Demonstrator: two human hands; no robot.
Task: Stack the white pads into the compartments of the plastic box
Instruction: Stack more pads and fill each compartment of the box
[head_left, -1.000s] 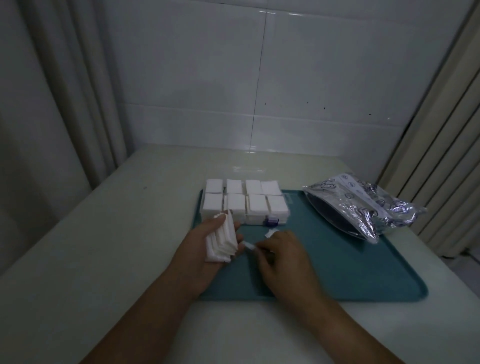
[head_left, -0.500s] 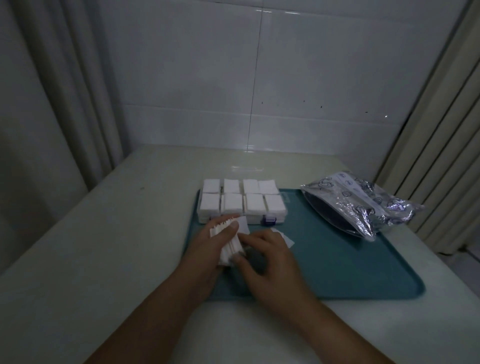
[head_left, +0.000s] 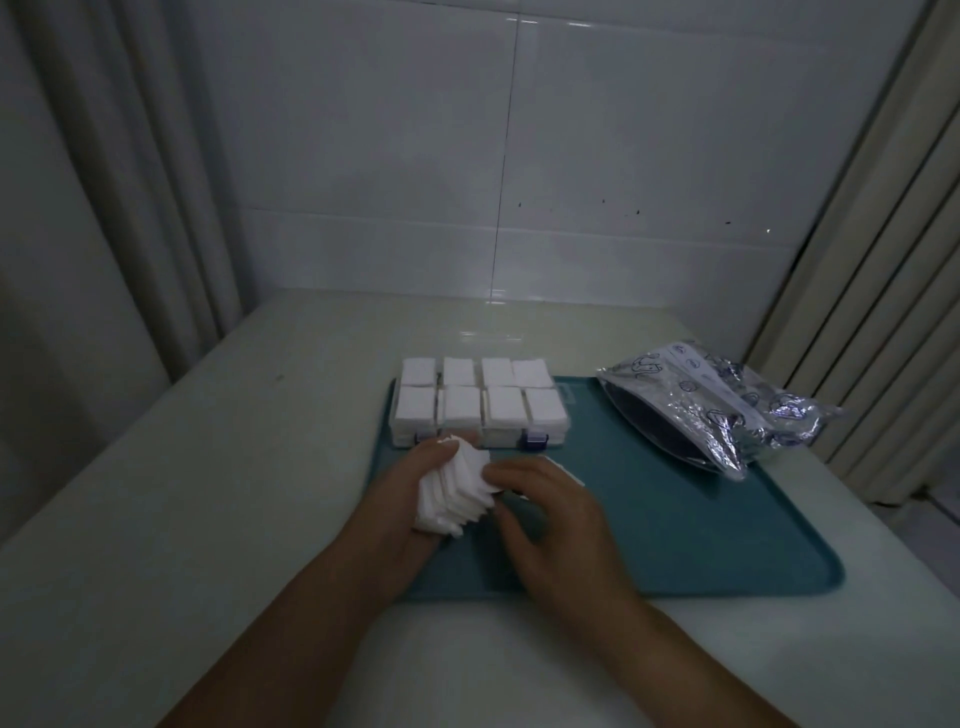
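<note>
The left hand (head_left: 415, 493) grips a fanned stack of square white cotton pads (head_left: 454, 491); the right hand (head_left: 545, 514) pinches its edge. Square the stack before lowering it into the clear plastic compartment box (head_left: 478, 410) just beyond.

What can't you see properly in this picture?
Head view only:
- How many pads the left hand grips: edges blur together.
- Loose pad on the tray: mostly behind the right hand.
- How deep the box is filled: top pads cover the rest.
- Print on the bag: too small, dim.
</note>
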